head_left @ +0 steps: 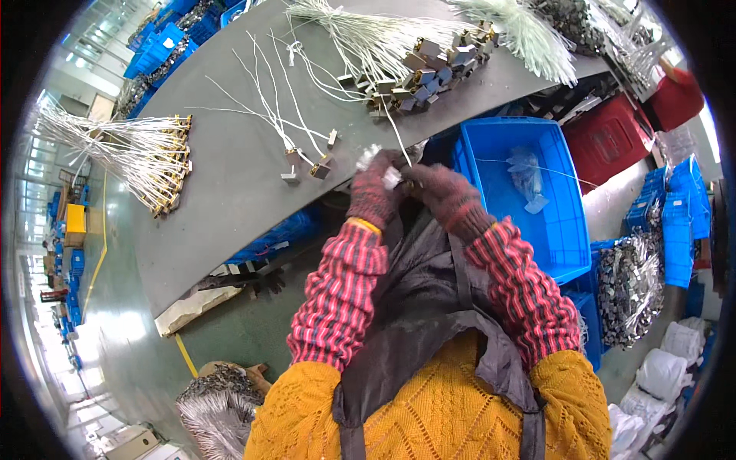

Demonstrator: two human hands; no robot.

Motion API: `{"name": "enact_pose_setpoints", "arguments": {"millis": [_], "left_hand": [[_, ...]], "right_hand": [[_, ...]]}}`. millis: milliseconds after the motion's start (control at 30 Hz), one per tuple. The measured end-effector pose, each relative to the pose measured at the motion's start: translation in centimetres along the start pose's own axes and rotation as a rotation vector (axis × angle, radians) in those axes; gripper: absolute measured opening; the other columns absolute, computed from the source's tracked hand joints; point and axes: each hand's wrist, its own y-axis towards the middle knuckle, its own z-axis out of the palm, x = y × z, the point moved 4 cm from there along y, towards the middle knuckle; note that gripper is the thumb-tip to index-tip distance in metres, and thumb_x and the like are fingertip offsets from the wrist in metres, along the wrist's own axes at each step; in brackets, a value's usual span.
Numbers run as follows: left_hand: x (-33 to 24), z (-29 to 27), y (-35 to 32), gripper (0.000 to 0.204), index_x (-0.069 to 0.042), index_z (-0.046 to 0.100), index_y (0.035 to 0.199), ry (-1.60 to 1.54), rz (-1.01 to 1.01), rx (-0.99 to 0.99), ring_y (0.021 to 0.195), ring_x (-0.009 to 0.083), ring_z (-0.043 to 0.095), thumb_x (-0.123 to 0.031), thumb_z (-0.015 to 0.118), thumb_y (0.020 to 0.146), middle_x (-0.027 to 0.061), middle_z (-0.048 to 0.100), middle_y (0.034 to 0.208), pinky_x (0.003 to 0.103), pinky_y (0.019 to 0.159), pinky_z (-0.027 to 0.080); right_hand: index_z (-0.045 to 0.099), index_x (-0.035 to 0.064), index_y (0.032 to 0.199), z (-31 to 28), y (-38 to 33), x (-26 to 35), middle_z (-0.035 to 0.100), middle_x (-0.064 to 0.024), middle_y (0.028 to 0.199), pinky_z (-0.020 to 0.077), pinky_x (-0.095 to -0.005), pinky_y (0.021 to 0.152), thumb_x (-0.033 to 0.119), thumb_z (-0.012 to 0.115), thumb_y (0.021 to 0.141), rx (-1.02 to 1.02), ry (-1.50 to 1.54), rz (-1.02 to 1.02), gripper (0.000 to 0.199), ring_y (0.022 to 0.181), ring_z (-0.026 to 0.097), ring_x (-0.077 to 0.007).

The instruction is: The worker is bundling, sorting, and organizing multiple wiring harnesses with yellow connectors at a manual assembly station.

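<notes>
At the table's near edge, my two gloved hands are close together in front of my apron. My left hand (373, 190) is closed around crumpled clear plastic (369, 156), which pokes out above and beside the fingers. My right hand (451, 198) is closed, its fingertips at the end of a white wire (398, 136) that runs up toward the pile. Anything else between the fingers is hidden. Left of my hands lie a few small dark blocks (320, 168) with long white wires. Beyond them is a large heap of wired blocks (429, 73).
A grey table (222, 165) carries another wired bundle (146, 157) at left and pale strands (529, 38) at the far right. A blue crate (556, 207) with a clear plastic bag (527, 180) stands to my right, near a red bin (611, 139). Metal parts (632, 291) fill a container beyond.
</notes>
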Motion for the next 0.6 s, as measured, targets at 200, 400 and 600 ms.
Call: {"name": "enact_pose_setpoints", "arguments": {"millis": [200, 400, 600], "left_hand": [[-0.8, 7.3, 0.1, 0.024, -0.002, 0.061, 0.1, -1.627, -0.89, -0.116, 0.076, 0.0259, 0.068, -0.025, 0.057, 0.099, 0.0119, 0.068, 0.088, 0.038, 0.064, 0.056], [-1.2, 8.1, -0.2, 0.024, 0.0, 0.061, 0.1, -1.642, -0.97, -0.212, 0.076, 0.0297, 0.068, -0.025, 0.058, 0.098, 0.0162, 0.066, 0.086, 0.047, 0.07, 0.06], [1.9, 5.4, 0.8, 0.018, 0.0, 0.063, 0.102, -1.679, -0.873, -0.422, 0.082, 0.0312, 0.067, -0.016, 0.062, 0.095, 0.0149, 0.067, 0.094, 0.047, 0.074, 0.06]], "right_hand": [[0.062, 0.0062, 0.099, -3.2, -17.8, -1.6, 0.06, -0.0049, 0.084, 0.0505, -0.0351, 0.071, 0.007, 0.072, 0.082, -0.248, 0.732, 0.334, 0.02, 0.078, 0.06, -0.0195], [0.066, 0.0086, 0.104, -4.2, -38.8, -19.9, 0.061, 0.0006, 0.083, 0.0421, -0.0226, 0.055, 0.008, 0.065, 0.085, -0.642, 0.63, 0.844, 0.019, 0.063, 0.051, -0.0071], [0.065, 0.0121, 0.112, -4.2, -50.5, -25.4, 0.062, -0.0007, 0.078, 0.0403, -0.0259, 0.038, 0.016, 0.066, 0.085, -0.622, 0.579, 1.18, 0.027, 0.048, 0.051, -0.0101]]}}
